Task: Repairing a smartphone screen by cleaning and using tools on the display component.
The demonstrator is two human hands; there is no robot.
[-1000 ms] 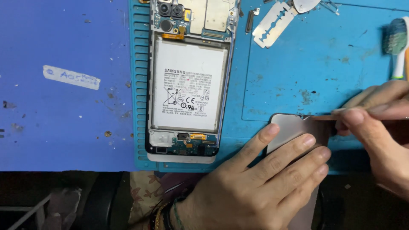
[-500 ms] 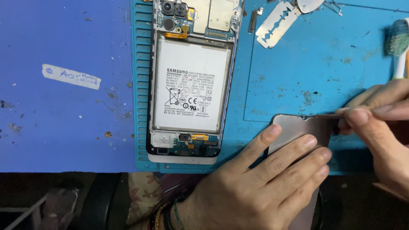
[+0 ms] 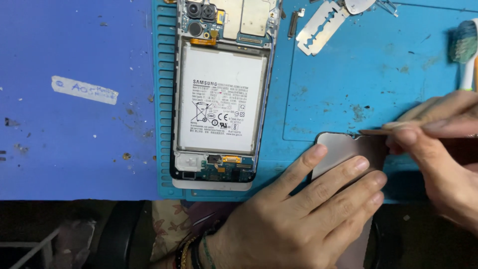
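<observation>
almost nothing differs from half a second back: both hands stay on the grey panel, the right thumb has crept slightly left along its top edge, the opened phone sits where it was.

left hand (image 3: 303, 214) lower middle of frame, fingers spread fairly wide and laid flat, pressing down on the back panel (image 3: 343, 149), a thin smooth grey-pink plate with rounded corners lying at the bottom edge of the mat and hanging over the table edge. beaded bands on that wrist. right hand (image 3: 438, 149) at the right edge, pinched narrow around a thin flat pry tool (image 3: 376, 132), its tan tip touching the panel's top edge; thumb tip rests on the panel's upper right corner.

opened phone (image 3: 221, 89) upper middle, upright in frame, back off: flat white battery with black print, green boards and camera lenses at top, small connectors at bottom, dark frame around. it lies on a teal silicone mat (image 3: 358, 74) with ribbed slots on its left strip, dusty and speckled. razor blade (image 3: 318, 25), thin shiny metal with notched edges, top right of centre. toothbrush (image 3: 465, 50) with worn bristles at far right. left of the mat, a matte blue table top (image 3: 74, 149), scuffed, with a white paper label (image 3: 84, 89) stuck on.
</observation>
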